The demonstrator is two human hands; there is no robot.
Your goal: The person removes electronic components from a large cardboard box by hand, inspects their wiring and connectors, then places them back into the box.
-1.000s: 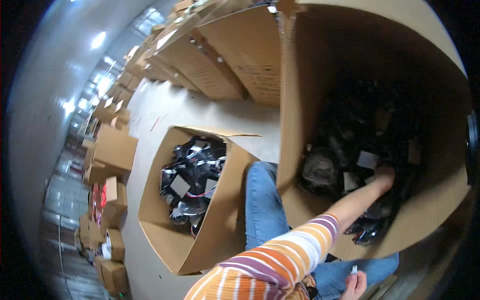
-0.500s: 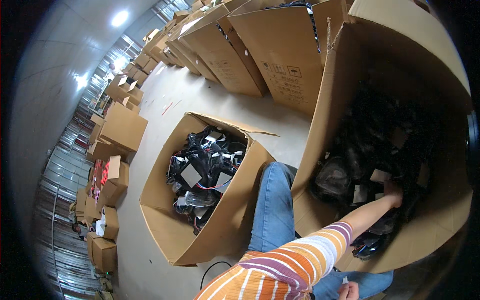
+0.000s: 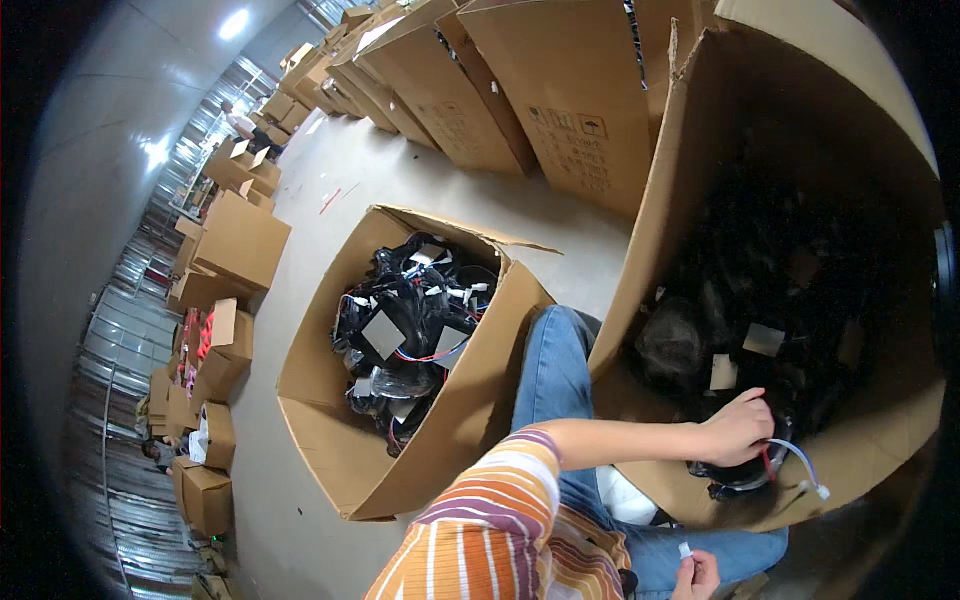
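My left hand is inside the large box at the right, fingers curled on a wire harness. Its red, white and blue wires loop out past my fingers to a white connector. Dark bundled material lies under that hand, and my palm hides part of the grip. Low in the view, by my bent leg, my right hand pinches a small white piece, too small to name. Deeper in the large box are black plastic-wrapped bundles with pale tags.
A smaller open carton left of my knee holds black bundles, wires and white tags. Tall cartons line the far side. More boxes stand along the left, where another person is at the back.
My left hand has drawn back toward me from deeper in the large box, and the coloured wires now show beside it. My right hand still pinches the white piece.
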